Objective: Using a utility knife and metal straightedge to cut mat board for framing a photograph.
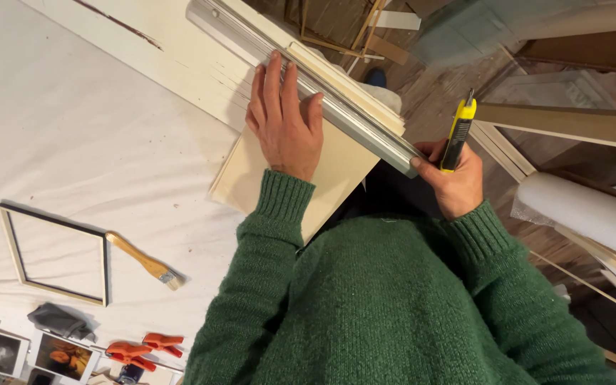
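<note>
Right hand (454,178): closed around a yellow utility knife (459,134), blade end up, at the near end of the metal straightedge (308,78), thumb touching that end.
Left hand (284,121): laid flat on the cream board (301,171), fingers close together, tips pressed on the straightedge.
Cream board: lies under the straightedge, overhanging the white table (73,107).
Brush (144,260): lies left of the straightedge, beside an empty frame (55,253).
Orange clamps (144,349): seen nearest, far left of the straightedge.

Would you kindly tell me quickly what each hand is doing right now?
Left hand: open, pressed flat on the long grey metal straightedge over the cream board.
Right hand: closed around the yellow utility knife.
</note>
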